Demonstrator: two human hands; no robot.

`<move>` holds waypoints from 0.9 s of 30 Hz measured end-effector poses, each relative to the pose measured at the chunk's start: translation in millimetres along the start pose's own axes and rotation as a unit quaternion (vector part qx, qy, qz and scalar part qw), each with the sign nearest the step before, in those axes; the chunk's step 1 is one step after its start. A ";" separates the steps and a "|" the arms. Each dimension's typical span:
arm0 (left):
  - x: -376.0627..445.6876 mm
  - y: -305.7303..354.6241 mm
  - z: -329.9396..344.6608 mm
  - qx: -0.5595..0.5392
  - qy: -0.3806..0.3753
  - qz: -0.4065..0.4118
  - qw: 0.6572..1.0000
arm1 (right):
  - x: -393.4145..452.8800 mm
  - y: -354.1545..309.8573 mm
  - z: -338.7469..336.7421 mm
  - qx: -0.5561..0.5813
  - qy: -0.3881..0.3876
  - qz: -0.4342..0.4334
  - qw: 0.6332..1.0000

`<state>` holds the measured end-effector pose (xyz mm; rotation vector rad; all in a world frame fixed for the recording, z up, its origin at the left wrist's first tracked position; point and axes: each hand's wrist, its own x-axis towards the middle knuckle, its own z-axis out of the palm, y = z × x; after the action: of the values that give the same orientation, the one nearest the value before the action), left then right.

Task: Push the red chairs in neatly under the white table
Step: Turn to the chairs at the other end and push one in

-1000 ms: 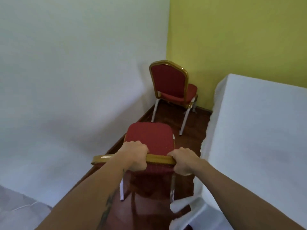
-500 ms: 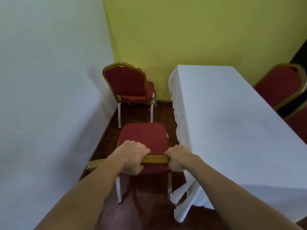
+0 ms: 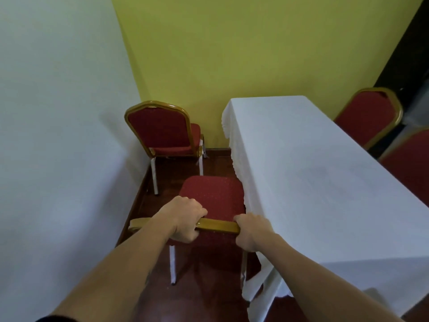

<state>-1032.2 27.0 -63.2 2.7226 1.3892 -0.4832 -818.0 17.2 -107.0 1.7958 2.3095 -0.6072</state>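
A red chair with a gold frame stands right in front of me, its seat pointing away along the table's left side. My left hand and my right hand both grip the gold top rail of its backrest. The right edge of its seat touches the hanging cloth of the white table. A second red chair stands further off in the corner, apart from the table. Two more red chairs show at the table's far right side.
A white wall runs close along the left, leaving a narrow strip of dark wood floor. A yellow wall closes the far end. The tablecloth hangs down to near the floor at the table's near corner.
The view has swung right, bringing the whole table and the far chairs into sight. The held chair now sits closer to the tablecloth. Both hands keep the same grip.
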 end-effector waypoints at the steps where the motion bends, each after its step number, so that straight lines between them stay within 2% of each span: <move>1: 1.9 2.7 1.5 -0.005 0.000 0.011 1.000 | -2.9 2.3 3.7 0.008 0.012 0.014 1.000; 7: 5.5 2.1 6.8 -0.061 0.035 0.072 0.995 | -12.5 -0.3 12.2 0.080 0.067 0.114 0.988; 13: -8.8 -23.3 28.1 -0.068 0.076 0.106 0.989 | -27.4 -38.9 29.0 0.151 0.134 0.207 0.957; 17: -17.9 -32.3 33.3 -0.067 0.073 0.164 0.982 | -45.1 -63.2 43.3 0.167 0.156 0.258 0.939; 23: -28.1 -60.2 38.0 -0.023 0.036 0.223 0.974 | -63.7 -105.6 52.6 0.178 0.144 0.275 0.934; 27: -30.7 -96.7 30.4 0.039 0.015 0.189 0.981 | -59.0 -137.6 53.8 0.184 0.124 0.259 0.940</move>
<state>-1133.9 55.1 -73.4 2.9654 0.8366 -0.4766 -940.2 -84.7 -104.1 2.6584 1.7957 -0.7883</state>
